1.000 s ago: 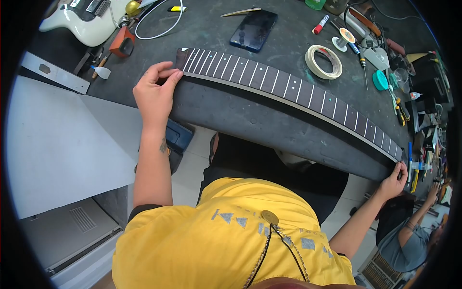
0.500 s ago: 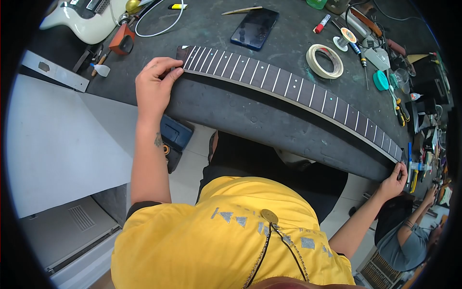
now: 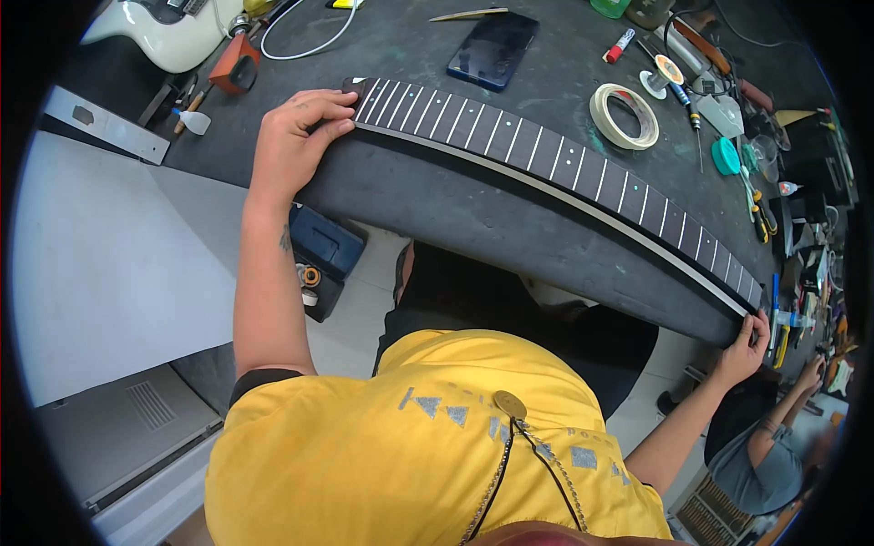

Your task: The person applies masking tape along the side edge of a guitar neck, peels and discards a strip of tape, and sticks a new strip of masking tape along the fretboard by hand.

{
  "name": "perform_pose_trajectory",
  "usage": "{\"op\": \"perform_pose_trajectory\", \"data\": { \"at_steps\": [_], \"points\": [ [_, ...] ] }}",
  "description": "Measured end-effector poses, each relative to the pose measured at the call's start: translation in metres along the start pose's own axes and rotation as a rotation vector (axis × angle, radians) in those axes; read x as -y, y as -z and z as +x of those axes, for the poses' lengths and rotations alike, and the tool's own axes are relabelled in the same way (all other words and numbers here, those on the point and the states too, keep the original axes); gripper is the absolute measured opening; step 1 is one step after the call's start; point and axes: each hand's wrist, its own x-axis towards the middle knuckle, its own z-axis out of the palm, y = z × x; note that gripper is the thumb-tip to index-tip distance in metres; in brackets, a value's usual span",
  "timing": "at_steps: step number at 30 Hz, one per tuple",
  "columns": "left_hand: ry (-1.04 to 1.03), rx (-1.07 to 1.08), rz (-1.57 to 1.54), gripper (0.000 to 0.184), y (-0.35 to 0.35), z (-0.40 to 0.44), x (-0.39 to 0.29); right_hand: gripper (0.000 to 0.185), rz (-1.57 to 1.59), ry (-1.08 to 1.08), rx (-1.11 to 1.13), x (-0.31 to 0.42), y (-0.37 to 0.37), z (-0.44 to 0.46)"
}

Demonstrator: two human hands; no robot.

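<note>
A long dark guitar neck with pale fret lines and small dots lies near the front edge of the dark workbench. Its fretboard faces up. My left hand pinches the neck's left end between thumb and fingers. At the far right end, my right hand holds the other tip with its fingers closed round it. Behind the neck are a dark phone and a roll of masking tape.
A white guitar body and an orange-red tool lie at upper left. Solder spool, red marker, teal lid and several tools stand at right. A co-worker is at lower right.
The neck's near side has tilted slightly more into view. My left hand has shifted a little up along the left end, its forearm swinging outward. The view has moved slightly.
</note>
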Motion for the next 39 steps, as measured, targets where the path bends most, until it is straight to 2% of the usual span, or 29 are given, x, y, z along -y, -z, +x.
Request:
{"op": "perform_pose_trajectory", "data": {
  "at_steps": [9,18,28,39],
  "points": [
    [-0.005,-0.001,-0.032,0.017,-0.001,-0.002,0.001,0.020,0.015,-0.001,0.004,-0.005,-0.001,0.003],
    [0.085,-0.006,-0.113,0.018,-0.001,-0.003,0.001,0.020,0.037,-0.026,0.000,0.000,-0.001,0.004],
    [0.106,-0.017,-0.085,0.019,-0.002,-0.001,-0.004,0.020,0.029,-0.021,-0.011,0.005,-0.002,0.004],
    [0.070,-0.027,-0.011,0.018,-0.003,0.001,-0.011,0.019,0.167,-0.090,-0.037,-0.006,-0.002,0.005]
  ]
}}
